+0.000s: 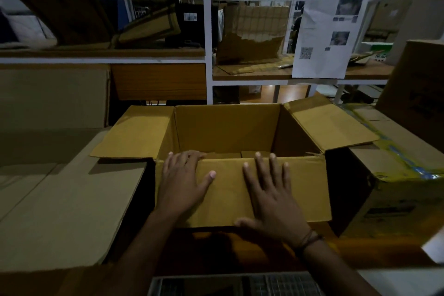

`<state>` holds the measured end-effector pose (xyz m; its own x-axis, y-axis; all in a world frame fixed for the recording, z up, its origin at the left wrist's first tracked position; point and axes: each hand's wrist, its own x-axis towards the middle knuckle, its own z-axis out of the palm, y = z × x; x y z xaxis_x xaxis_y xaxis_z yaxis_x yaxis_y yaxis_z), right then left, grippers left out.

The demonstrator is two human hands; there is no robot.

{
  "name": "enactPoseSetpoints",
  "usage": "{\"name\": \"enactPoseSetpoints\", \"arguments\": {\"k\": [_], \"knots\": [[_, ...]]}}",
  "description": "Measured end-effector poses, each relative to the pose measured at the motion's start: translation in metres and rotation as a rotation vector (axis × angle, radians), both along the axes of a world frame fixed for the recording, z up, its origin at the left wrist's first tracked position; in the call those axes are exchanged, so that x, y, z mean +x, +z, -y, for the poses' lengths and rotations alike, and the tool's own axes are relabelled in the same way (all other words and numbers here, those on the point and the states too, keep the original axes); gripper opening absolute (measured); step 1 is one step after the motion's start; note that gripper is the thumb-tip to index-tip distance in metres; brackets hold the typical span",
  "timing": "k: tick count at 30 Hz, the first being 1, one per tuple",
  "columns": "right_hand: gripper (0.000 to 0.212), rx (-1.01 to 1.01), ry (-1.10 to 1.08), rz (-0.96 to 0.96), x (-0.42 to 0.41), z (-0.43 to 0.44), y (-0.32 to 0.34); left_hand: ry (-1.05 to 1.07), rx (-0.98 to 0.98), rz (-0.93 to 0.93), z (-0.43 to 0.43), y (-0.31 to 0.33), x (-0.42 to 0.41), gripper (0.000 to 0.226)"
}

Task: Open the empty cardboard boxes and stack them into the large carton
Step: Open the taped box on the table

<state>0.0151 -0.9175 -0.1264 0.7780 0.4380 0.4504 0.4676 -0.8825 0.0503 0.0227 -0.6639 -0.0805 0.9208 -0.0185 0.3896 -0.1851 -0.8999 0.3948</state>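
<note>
Item: open cardboard box (228, 127), centre of frame, side flaps splayed; left hand (182, 182) and right hand (271, 199) press its near flap, fingers (262, 169) straight and spread; judged light, stiff yet creasable, best held by flap edges or side walls

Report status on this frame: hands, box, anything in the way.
Both flat on near flap: left hand, right hand. The open box: side flaps spread, inside mostly hidden. Nothing over opening; taped carton close on right.
</note>
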Motion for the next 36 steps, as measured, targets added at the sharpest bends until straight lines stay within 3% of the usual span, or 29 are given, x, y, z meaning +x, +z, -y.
{"name": "enactPoseSetpoints", "arguments": {"k": [4,7,10,12,14,16,20,24,28,32,36], "knots": [[0.123,-0.113,0.019,-0.018,-0.011,-0.003,0.001,0.07,-0.167,-0.148,0.006,0.04,-0.03,0.052],[0.093,-0.119,0.156,0.077,-0.013,0.006,0.022,0.087,-0.248,-0.094,0.007,0.067,-0.051,0.044],[0.064,-0.02,0.273,0.312,-0.019,0.018,0.057,-0.027,-0.354,0.335,0.008,0.086,-0.077,0.031],[0.056,0.038,0.259,0.457,-0.017,0.024,0.083,-0.072,-0.301,0.759,0.01,0.085,-0.088,0.021],[0.052,0.108,0.176,0.569,-0.004,0.025,0.1,-0.067,-0.205,0.981,0.014,0.07,-0.087,0.014],[0.052,0.181,0.055,0.594,0.015,0.021,0.109,-0.045,-0.169,0.921,0.018,0.05,-0.075,0.013],[0.071,0.191,-0.116,0.54,0.045,0.009,0.11,0.089,-0.15,0.443,0.019,0.01,-0.042,0.044],[0.079,0.164,-0.22,0.266,0.069,-0.001,0.075,0.178,0.026,0.154,0.008,-0.028,-0.023,0.071],[0.071,0.183,-0.26,0.038,0.074,0.007,0.02,0.182,0.03,0.094,-0.001,-0.046,-0.021,0.088],[0.061,0.212,-0.267,0.078,0.064,0.017,0.009,0.213,-0.12,0.101,-0.003,-0.051,-0.018,0.086],[0.07,0.341,-0.394,0.126,0.056,0.036,-0.001,0.315,-0.395,0.133,0.0,-0.051,-0.015,0.082]]}}
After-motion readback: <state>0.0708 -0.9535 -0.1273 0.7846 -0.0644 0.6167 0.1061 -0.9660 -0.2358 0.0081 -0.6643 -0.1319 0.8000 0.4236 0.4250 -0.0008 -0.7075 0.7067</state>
